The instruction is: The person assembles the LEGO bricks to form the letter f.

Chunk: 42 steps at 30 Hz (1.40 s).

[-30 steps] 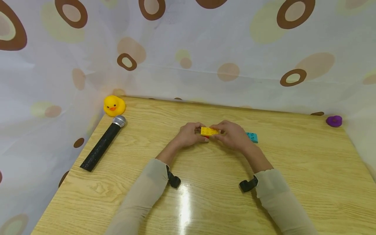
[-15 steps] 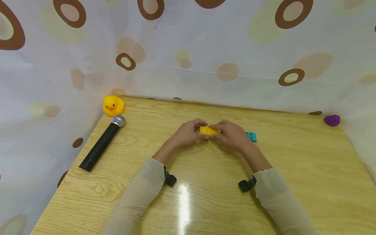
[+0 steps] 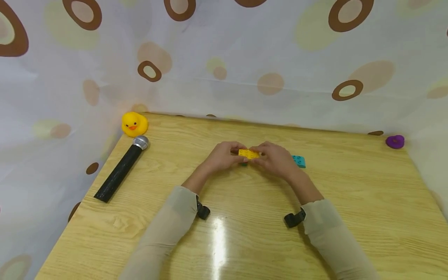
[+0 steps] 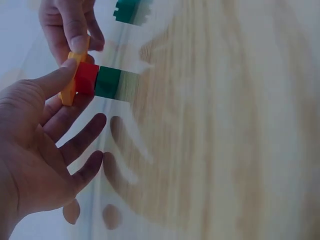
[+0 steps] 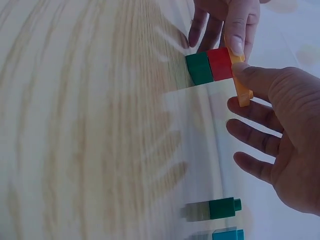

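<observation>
A thin yellow building brick point(image 3: 248, 154) with studs on top caps a small stack in the middle of the table. Under it sit a red brick point(image 4: 86, 78) and, lowest, a green brick point(image 5: 199, 69) at the tabletop. My left hand point(image 3: 224, 156) pinches the yellow brick's left end between thumb and fingers, its other fingers spread apart. At the opposite end, my right hand point(image 3: 276, 159) pinches the same brick, with its lower fingers loose in the right wrist view. The hands hide most of the red and green bricks in the head view.
Beside the right hand lies a teal brick point(image 3: 299, 161); another green brick point(image 5: 222, 208) stands near it. A black microphone point(image 3: 120, 171) and a yellow rubber duck point(image 3: 134, 124) are at left. A purple toy point(image 3: 395, 142) sits far right, near the patterned cloth backdrop point(image 3: 217, 93).
The left hand has shifted slightly forward, and its thumb has come up to the yellow brick's near edge. Green now shows below that brick. The right hand stays almost still.
</observation>
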Each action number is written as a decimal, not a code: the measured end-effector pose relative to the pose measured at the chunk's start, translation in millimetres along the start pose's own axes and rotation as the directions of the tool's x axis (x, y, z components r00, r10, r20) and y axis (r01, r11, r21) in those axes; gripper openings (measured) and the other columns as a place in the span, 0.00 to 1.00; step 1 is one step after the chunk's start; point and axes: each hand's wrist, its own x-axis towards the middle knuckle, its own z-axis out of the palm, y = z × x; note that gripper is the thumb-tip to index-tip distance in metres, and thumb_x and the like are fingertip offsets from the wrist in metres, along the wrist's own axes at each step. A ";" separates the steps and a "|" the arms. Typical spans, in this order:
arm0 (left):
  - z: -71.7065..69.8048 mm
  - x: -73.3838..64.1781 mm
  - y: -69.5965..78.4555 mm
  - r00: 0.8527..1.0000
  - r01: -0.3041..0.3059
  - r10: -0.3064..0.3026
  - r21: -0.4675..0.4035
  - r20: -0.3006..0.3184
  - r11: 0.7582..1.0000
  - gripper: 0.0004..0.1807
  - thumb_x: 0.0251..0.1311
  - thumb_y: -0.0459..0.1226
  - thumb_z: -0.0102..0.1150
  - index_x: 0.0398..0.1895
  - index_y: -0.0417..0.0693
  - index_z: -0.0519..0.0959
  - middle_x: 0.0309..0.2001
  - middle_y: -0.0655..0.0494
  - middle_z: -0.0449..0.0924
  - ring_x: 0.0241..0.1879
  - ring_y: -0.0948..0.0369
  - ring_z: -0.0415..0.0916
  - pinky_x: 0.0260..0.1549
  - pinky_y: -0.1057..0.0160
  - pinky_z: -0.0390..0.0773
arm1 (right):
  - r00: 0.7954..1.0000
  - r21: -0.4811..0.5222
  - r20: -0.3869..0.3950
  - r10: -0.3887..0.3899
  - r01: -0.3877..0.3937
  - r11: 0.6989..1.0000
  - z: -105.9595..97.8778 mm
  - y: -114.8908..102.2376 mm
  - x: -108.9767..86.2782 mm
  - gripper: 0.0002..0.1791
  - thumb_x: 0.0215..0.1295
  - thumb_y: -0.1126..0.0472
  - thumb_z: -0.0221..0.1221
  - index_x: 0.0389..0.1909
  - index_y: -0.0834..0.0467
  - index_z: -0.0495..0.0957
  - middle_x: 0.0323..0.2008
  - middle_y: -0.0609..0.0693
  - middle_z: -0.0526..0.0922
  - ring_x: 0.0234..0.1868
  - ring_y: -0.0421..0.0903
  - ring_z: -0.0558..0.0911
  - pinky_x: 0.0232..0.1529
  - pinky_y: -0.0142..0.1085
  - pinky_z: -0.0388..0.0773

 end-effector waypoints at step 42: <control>-4.3 3.2 2.6 0.997 0.043 -0.046 0.051 0.055 0.998 0.26 0.65 0.48 0.67 0.66 0.55 0.79 0.58 0.54 0.84 0.51 0.61 0.80 0.48 0.63 0.77 | 0.995 0.047 0.003 0.103 -0.103 0.994 -22.2 77.9 -41.5 0.24 0.74 0.53 0.60 0.65 0.60 0.77 0.63 0.66 0.78 0.62 0.67 0.76 0.60 0.63 0.73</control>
